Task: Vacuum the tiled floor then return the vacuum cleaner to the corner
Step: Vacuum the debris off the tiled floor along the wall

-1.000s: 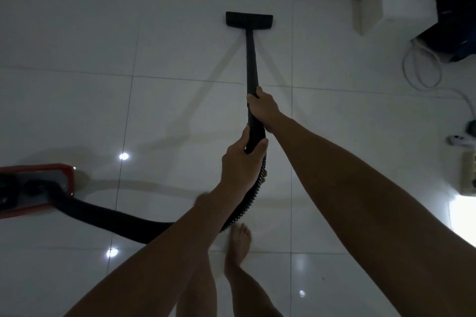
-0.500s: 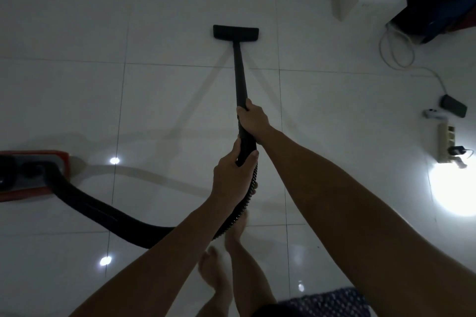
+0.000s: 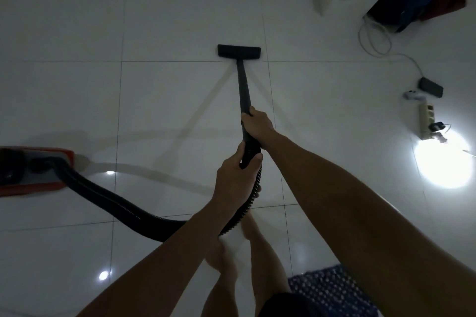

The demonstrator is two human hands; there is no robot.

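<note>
Overhead, the right hand (image 3: 257,123) gripped the black wand (image 3: 244,90) with fingers curled round it; the left hand (image 3: 235,177) clasped it just behind, by the ribbed hose (image 3: 108,195). Beyond the wand, the floor head (image 3: 239,50) lay flat on the tiled floor (image 3: 167,20); left of it sat the red vacuum cleaner (image 3: 33,170).

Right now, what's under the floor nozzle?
The floor nozzle rests on white tiled floor, just beyond a grout line. The tile beneath it is covered, so any dirt there can't be seen. Both hands, left hand and right hand, grip the wand.
</note>
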